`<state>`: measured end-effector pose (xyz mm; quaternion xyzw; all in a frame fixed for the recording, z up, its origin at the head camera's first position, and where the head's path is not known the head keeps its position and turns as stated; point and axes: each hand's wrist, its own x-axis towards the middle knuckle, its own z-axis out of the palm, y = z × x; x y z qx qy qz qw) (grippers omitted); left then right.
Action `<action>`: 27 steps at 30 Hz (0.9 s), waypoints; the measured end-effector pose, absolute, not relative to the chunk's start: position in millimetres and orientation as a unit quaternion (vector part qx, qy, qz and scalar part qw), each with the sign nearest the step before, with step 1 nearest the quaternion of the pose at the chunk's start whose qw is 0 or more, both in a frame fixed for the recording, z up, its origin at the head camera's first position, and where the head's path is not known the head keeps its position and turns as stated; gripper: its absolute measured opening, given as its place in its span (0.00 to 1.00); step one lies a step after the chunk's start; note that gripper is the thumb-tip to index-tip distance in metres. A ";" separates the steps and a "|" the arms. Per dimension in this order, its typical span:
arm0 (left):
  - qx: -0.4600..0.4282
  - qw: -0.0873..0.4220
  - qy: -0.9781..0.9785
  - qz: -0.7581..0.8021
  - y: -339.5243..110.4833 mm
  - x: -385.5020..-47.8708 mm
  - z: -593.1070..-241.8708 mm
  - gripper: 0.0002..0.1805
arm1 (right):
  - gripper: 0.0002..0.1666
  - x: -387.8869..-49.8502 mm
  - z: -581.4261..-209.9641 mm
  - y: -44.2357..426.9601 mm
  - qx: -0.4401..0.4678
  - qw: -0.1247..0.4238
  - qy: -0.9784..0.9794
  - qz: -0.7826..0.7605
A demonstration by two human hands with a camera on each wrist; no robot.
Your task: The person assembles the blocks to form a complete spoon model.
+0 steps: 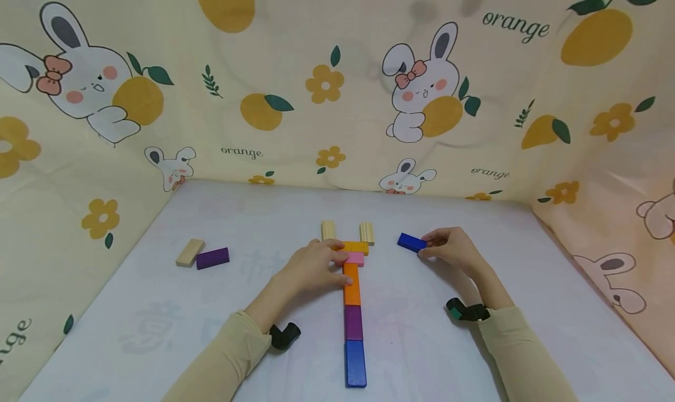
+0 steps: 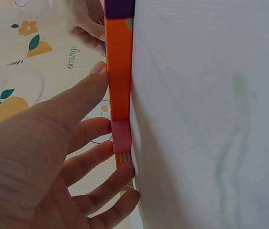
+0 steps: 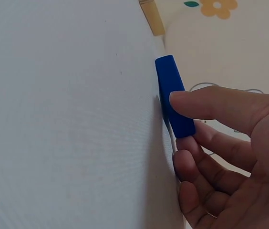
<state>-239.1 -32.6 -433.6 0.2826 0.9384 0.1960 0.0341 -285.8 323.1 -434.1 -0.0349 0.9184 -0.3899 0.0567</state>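
A column of blocks runs away from the front: blue [image 1: 355, 364], purple [image 1: 354, 322], orange [image 1: 351, 290], then a pink block [image 1: 355, 259] and an orange-yellow block [image 1: 358, 248] lying crosswise. My left hand [image 1: 316, 265] rests along the column's left side, fingertips touching the orange and pink blocks [image 2: 121, 136], fingers relaxed. Two ribbed natural-wood blocks [image 1: 328, 230] [image 1: 367, 233] stand beyond the crosswise one. To the right, my right hand [image 1: 453, 248] pinches the end of a dark blue block [image 1: 411, 242] between thumb and fingers, low over the table; the right wrist view shows this blue block [image 3: 173, 95] tilted.
At the left of the white table [image 1: 158, 314] lie a plain wooden block [image 1: 190, 253] and a dark purple block [image 1: 212, 258], close together. A patterned cloth [image 1: 285, 56] hangs behind the table and along both sides.
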 end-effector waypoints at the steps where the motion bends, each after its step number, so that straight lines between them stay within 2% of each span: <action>1: 0.282 0.034 0.938 0.196 -32.5 -239.2 -433.5 0.33 | 0.26 -285.5 -434.2 323.1 -0.032 0.056 0.918 -0.390; 27: 0.281 0.040 0.938 0.197 -32.5 -238.4 -431.9 0.33 | 0.26 -285.6 -431.4 318.7 -0.024 0.040 0.921 -0.387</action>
